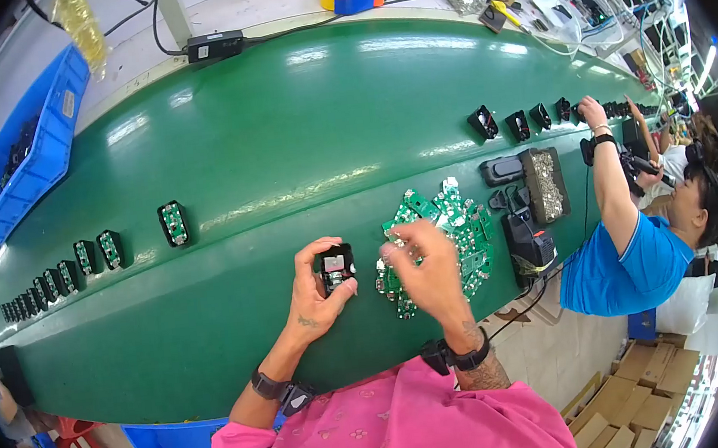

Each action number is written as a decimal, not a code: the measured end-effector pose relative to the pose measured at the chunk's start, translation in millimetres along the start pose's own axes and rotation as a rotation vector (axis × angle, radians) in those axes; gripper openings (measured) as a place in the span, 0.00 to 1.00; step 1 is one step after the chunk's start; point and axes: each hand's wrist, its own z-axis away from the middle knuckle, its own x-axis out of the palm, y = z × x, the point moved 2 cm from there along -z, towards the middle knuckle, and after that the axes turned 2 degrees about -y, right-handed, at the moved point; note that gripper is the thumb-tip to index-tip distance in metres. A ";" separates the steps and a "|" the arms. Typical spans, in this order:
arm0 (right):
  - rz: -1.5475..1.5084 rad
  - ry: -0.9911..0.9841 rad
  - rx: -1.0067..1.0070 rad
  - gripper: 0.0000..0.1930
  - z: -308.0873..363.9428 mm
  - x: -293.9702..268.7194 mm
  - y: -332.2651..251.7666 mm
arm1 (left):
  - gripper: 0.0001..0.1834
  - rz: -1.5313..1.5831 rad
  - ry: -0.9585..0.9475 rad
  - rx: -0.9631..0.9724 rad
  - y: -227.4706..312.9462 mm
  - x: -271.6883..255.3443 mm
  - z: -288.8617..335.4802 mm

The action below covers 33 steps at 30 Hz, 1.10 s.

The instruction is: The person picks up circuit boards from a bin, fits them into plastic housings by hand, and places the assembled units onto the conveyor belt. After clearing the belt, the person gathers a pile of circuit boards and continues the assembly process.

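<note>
My left hand [314, 293] is wrapped round a small black plastic housing [338, 265] with its open side up. A pale block and some metal parts show inside the housing. To its right, my right hand [429, 271] hovers at the near left part of a heap of green circuit boards [471, 243]. Its fingers are bent and smeared by motion, so whether they hold anything is unclear. The boards lie loosely over one another, with white and silver parts on them.
A row of black housings with green boards [174, 224] runs off to the left. More black housings [482, 123] stand at the far right, by a co-worker [638, 253]. Right of the heap are a tray of small metal parts [547, 184] and a black device [531, 242]. A blue bin [65, 136] stands far left.
</note>
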 end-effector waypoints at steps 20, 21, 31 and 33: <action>-0.540 -0.317 0.243 0.10 2.5 2.9 11.9 | 0.06 -0.453 0.040 0.195 7.1 -8.7 -4.2; -0.567 -0.312 0.270 0.11 2.8 11.9 8.7 | 0.06 -0.453 0.036 0.195 6.5 -9.0 -4.3; -0.237 -0.376 0.239 0.14 8.0 30.9 7.1 | 0.26 -0.311 -0.016 0.155 1.9 -5.3 -2.3; -0.204 -0.338 0.230 0.14 10.0 34.1 10.5 | 0.45 -0.122 -0.049 0.057 6.7 -4.0 -3.3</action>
